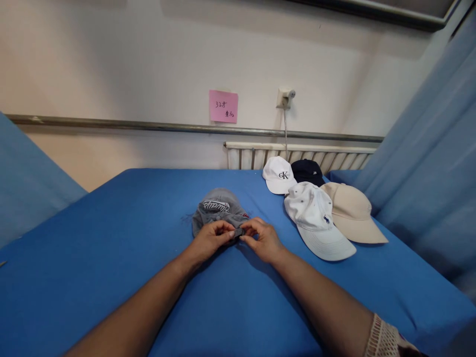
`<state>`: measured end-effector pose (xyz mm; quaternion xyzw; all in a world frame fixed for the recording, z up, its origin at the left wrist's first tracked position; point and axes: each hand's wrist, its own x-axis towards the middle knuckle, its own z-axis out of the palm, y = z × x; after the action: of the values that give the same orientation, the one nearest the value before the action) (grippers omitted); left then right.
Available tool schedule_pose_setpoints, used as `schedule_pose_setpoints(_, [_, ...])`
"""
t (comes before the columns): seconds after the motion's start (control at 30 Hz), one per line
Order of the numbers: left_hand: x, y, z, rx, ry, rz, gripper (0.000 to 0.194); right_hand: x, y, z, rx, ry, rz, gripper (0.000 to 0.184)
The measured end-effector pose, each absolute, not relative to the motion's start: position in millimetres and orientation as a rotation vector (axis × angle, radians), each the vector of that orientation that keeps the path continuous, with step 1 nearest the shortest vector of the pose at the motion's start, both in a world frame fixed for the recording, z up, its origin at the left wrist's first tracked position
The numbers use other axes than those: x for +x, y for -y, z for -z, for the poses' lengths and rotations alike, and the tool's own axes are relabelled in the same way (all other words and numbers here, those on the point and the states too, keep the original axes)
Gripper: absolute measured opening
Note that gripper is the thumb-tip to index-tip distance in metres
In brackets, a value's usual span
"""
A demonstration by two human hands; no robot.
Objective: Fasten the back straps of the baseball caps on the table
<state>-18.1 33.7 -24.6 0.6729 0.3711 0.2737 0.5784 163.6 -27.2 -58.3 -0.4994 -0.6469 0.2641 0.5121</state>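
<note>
A grey baseball cap (pixel 219 201) with white lettering lies on the blue-covered table (pixel 122 233), its back strap toward me. My left hand (pixel 213 239) pinches the cap's adjustment strap (pixel 238 232) between thumb and fingers. From the other side my right hand (pixel 262 239) closes on the strap's other part, thumb and fingertips together. The two sets of fingertips almost meet at the strap. The fine detail of its fastening is too small and partly covered by the fingers.
To the right sit a white cap with black letters (pixel 279 174), a dark navy cap (pixel 308 171), a white cap with a small blue logo (pixel 310 208) and a beige cap (pixel 347 206). Behind are a radiator (pixel 245 157) and a wall rail (pixel 148 125). Blue curtains (pixel 427 148) hang at both sides.
</note>
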Motion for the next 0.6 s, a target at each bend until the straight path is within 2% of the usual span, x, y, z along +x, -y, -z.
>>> schedule_pose_setpoints(0.6, [-15.4, -25.3, 20.8, 1.735, -0.893, -0.642, 0.026, 162.8, 32.2, 53.5, -1.178, 1.686, -0.593, 0.027])
